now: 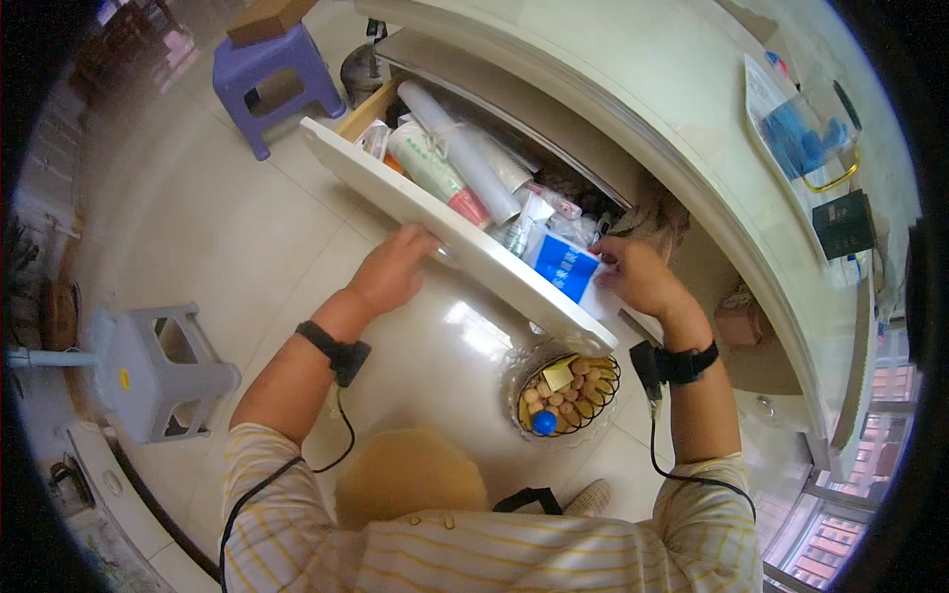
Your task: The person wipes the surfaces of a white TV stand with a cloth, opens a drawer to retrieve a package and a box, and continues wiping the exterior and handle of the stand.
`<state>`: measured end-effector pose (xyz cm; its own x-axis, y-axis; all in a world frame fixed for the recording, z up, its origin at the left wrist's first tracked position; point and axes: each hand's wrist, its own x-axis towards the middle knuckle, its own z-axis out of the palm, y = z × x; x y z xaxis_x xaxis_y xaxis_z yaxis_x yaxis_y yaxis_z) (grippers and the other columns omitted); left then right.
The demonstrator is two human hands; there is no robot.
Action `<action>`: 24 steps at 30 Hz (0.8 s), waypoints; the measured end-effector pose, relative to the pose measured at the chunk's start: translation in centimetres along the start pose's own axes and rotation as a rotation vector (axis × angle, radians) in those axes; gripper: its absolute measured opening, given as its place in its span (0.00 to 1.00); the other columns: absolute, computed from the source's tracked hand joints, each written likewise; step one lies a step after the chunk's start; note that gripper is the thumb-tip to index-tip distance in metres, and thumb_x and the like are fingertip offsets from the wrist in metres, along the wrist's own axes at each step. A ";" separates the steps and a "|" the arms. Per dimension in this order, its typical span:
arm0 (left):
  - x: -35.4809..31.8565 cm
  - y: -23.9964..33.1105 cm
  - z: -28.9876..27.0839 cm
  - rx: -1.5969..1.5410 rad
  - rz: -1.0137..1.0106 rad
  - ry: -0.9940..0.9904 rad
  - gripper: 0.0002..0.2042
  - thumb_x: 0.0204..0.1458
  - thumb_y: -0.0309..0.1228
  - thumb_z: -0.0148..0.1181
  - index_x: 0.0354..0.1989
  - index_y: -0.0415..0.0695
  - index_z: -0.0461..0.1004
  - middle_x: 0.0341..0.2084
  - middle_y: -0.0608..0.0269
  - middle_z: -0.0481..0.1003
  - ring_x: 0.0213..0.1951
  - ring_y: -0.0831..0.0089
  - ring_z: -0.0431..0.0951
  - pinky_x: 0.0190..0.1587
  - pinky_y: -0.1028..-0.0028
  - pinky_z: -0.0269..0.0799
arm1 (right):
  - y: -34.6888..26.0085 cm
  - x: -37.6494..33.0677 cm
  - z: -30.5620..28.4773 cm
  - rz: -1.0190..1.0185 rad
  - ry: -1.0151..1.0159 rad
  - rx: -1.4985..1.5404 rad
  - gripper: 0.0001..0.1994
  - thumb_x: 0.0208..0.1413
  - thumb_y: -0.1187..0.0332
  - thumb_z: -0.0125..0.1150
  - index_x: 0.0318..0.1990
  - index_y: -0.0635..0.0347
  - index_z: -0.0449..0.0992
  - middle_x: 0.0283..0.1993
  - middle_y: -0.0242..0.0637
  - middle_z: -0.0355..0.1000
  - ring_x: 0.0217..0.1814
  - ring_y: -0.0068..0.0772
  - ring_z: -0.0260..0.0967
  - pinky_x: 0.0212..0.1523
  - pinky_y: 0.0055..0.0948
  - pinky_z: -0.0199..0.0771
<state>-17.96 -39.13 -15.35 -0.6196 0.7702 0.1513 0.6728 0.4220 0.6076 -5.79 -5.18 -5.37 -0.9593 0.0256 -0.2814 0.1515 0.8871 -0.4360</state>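
Right hand: right hand (638,277) grips the blue and white packet (565,267), fingers closed on its right edge, at the near right end of the open drawer (435,212).
Left hand: left hand (393,269) lies palm down on the drawer's white front edge, fingers curled over it, holding nothing else.
Packet: stands just inside the drawer front, touching a small spray bottle (519,229).
Drawer contents: rolled tubes (460,153) and packages along the front; items deeper in are hard to tell.
Floor: wire basket (568,393), probably of nuts, below the drawer's right corner; grey stool (158,371) well left; purple stool (272,79) farther off.
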 end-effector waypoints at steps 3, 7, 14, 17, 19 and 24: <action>0.4 0.5 0.0 -0.026 -0.014 0.003 0.24 0.38 0.17 0.55 0.49 0.43 0.68 0.48 0.54 0.65 0.54 0.53 0.67 0.57 0.63 0.65 | 0.0 1.3 2.0 -0.014 -0.041 -0.035 0.19 0.42 0.74 0.63 0.46 0.66 0.73 0.40 0.52 0.74 0.43 0.47 0.73 0.45 0.36 0.72; 0.0 0.4 0.2 -0.013 -0.069 -0.018 0.24 0.39 0.19 0.57 0.50 0.45 0.68 0.49 0.54 0.65 0.54 0.54 0.66 0.57 0.64 0.66 | -1.6 1.6 2.3 -0.009 -0.119 -0.328 0.15 0.44 0.71 0.61 0.41 0.65 0.73 0.35 0.51 0.74 0.37 0.50 0.74 0.38 0.41 0.73; -0.3 1.5 -0.5 0.132 -0.045 -0.016 0.26 0.41 0.21 0.59 0.54 0.46 0.67 0.53 0.55 0.64 0.55 0.55 0.66 0.57 0.64 0.67 | -2.1 1.5 1.7 -0.093 -0.110 -0.226 0.15 0.45 0.74 0.61 0.44 0.64 0.73 0.34 0.47 0.75 0.36 0.45 0.75 0.38 0.40 0.74; -0.5 2.1 -0.5 0.136 -0.063 -0.017 0.26 0.41 0.21 0.59 0.54 0.46 0.67 0.54 0.56 0.64 0.55 0.56 0.66 0.58 0.64 0.66 | -0.1 0.3 1.3 -0.179 -0.045 0.110 0.21 0.45 0.77 0.63 0.50 0.63 0.72 0.41 0.46 0.76 0.41 0.39 0.75 0.39 0.34 0.75; -0.7 2.5 -0.5 0.093 -0.097 0.042 0.28 0.41 0.20 0.58 0.55 0.46 0.66 0.55 0.54 0.62 0.56 0.55 0.66 0.58 0.64 0.66 | 0.5 -0.5 0.5 -0.148 -0.044 0.105 0.22 0.45 0.77 0.64 0.52 0.62 0.71 0.44 0.45 0.75 0.42 0.37 0.75 0.39 0.33 0.75; -1.2 3.1 0.3 0.105 -0.012 0.139 0.31 0.42 0.20 0.56 0.60 0.41 0.60 0.59 0.48 0.55 0.57 0.49 0.64 0.58 0.65 0.66 | 1.3 -2.2 -1.9 -0.123 0.355 -0.216 0.22 0.47 0.71 0.63 0.52 0.57 0.71 0.46 0.47 0.73 0.47 0.52 0.70 0.49 0.40 0.71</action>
<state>-15.04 -38.62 -13.84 -0.6727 0.6946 0.2550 0.6993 0.4841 0.5260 -3.90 -3.27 -3.68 -0.9953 0.0376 0.0897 0.0142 0.9685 -0.2485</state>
